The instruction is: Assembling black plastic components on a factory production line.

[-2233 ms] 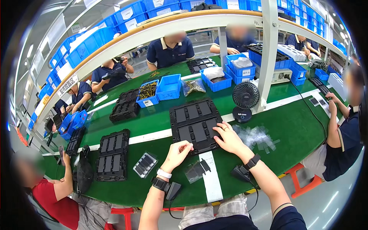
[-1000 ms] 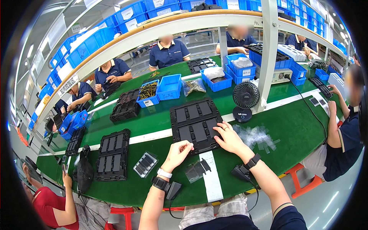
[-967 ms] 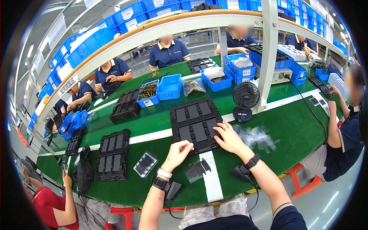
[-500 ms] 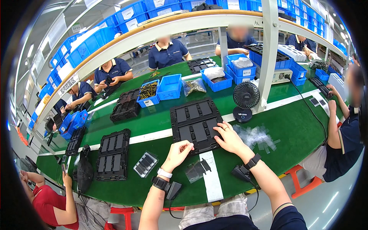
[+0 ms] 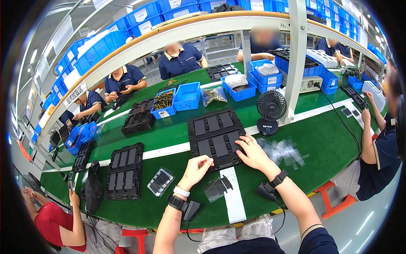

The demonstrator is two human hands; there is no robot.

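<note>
A black plastic tray (image 5: pixel 216 136) lies in front of me, with flat dark rectangular pieces in two rows of pockets. At its near left corner is my left hand (image 5: pixel 195 170), fingers curled closed; what they hold, if anything, is hidden. My right hand (image 5: pixel 255 155) rests over the tray's right near edge, fingers stretched out and a ring on one. Below the tray lies a clear film sheet with dark strips (image 5: pixel 216 188), partly over a white strip (image 5: pixel 234 201) on the green table. Each wrist wears a black band with a small black box and cord near it.
A pile of clear film pieces (image 5: pixel 284 153) and a black fan (image 5: pixel 270 110) are right of the tray. To the left lie another filled tray (image 5: pixel 124 171) and a clear pack of dark strips (image 5: pixel 160 181). Blue bins (image 5: pixel 187 95) stand beyond. Several co-workers sit around the table.
My hands and the tray stay practically where they were. Across the table, a co-worker has leaned a little to the left.
</note>
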